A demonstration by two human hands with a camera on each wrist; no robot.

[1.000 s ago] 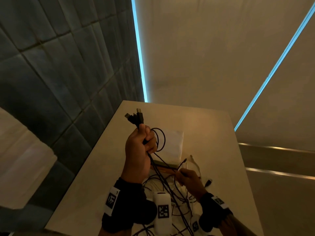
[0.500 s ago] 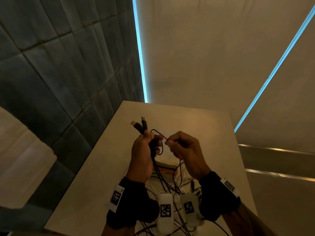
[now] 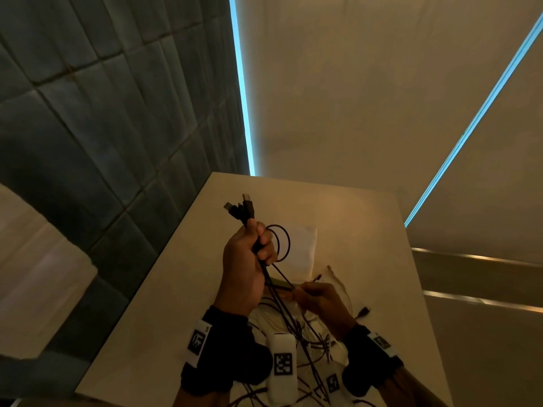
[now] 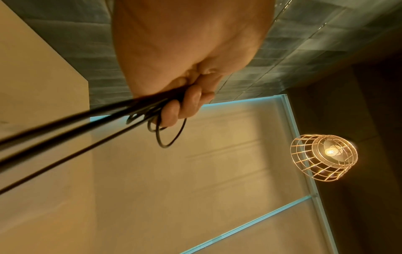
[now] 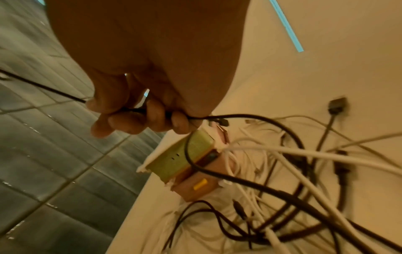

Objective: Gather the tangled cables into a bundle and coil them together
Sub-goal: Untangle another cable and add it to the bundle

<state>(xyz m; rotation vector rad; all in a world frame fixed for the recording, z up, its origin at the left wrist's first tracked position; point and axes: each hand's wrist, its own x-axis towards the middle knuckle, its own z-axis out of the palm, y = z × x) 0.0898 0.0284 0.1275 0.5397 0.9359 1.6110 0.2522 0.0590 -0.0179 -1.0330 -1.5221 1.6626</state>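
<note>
The left hand (image 3: 245, 268) is raised above the desk (image 3: 182, 304), fist clenched around a bunch of black cables (image 3: 273, 292) whose USB plugs (image 3: 239, 208) stick out above the thumb; a small loop (image 3: 280, 243) hangs beside the fingers. Lower down, the right hand (image 3: 320, 302) pinches one thin black cable (image 5: 228, 117) between curled fingers. Beneath both hands, black and white cables (image 5: 282, 171) lie tangled on a white cloth (image 5: 206, 223) toward the desk's near edge, around a small green-and-orange box (image 5: 180, 161).
</note>
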